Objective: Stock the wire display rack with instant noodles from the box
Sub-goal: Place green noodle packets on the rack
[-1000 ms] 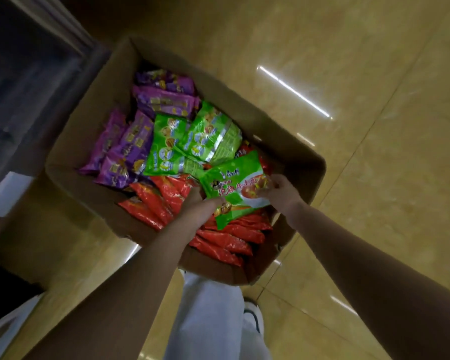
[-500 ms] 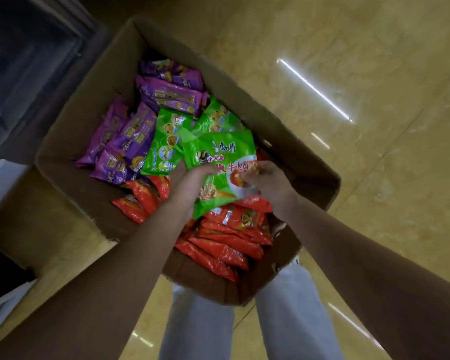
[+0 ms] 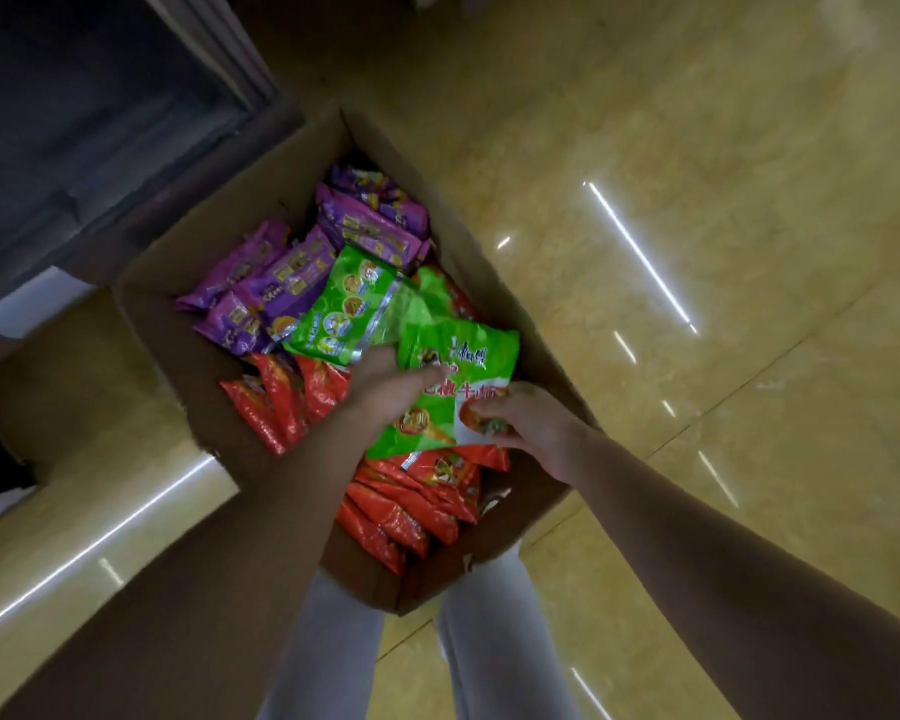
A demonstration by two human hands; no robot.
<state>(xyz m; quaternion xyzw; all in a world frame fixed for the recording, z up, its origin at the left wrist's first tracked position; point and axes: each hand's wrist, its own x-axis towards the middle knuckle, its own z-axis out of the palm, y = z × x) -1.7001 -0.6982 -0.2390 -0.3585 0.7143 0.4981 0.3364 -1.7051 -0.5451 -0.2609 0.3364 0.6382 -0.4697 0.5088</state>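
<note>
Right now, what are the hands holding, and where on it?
Both hold one green noodle packet: left hand on its left side, right hand pinching its lower right corner.

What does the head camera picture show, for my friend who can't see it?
Two bare hands hold a green noodle packet over an open cardboard box on a shiny tan floor: the left hand and the right hand each grip a side. Inside the box lie purple packets, another green packet and red packets.

Green noodle pkt (image 3: 450, 387) tilted over open cardboard box (image 3: 188, 356) w/ purple, green, red pkts.
</note>
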